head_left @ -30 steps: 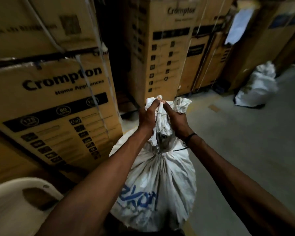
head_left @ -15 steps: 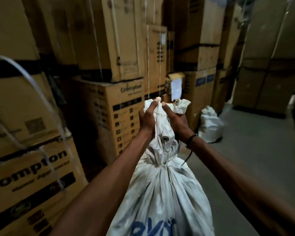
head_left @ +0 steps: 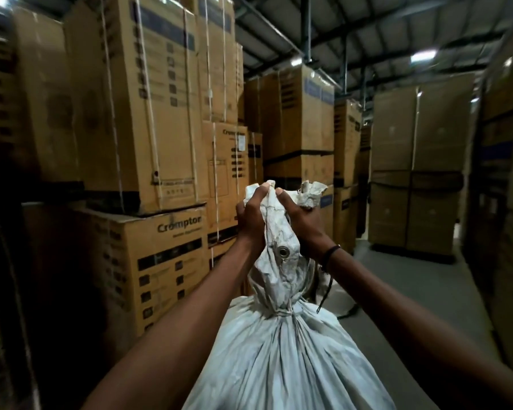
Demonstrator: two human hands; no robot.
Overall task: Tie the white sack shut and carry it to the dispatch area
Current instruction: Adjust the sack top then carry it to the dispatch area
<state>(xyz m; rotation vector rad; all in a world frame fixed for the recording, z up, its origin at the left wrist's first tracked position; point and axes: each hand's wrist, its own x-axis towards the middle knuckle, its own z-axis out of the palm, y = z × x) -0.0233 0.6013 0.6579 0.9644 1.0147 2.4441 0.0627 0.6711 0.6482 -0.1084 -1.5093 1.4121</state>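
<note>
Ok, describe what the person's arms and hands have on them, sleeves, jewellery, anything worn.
Both forearms are bare, with no sleeves in view. The left hand wears no glove, and no ring or band shows on it. The right hand is also ungloved; its wrist carries a thin dark band, from which a dark cord seems to hang.

You are looking down a grey concrete floor (head_left: 403,294) that runs away between the stacks. To your left, brown cartons printed Crompton (head_left: 160,261) stand directly on it, piled high with taller strapped boxes (head_left: 148,113) on top. At the far end another block of cartons (head_left: 415,173) rests on a dark pallet (head_left: 412,249) set on that floor.
</note>
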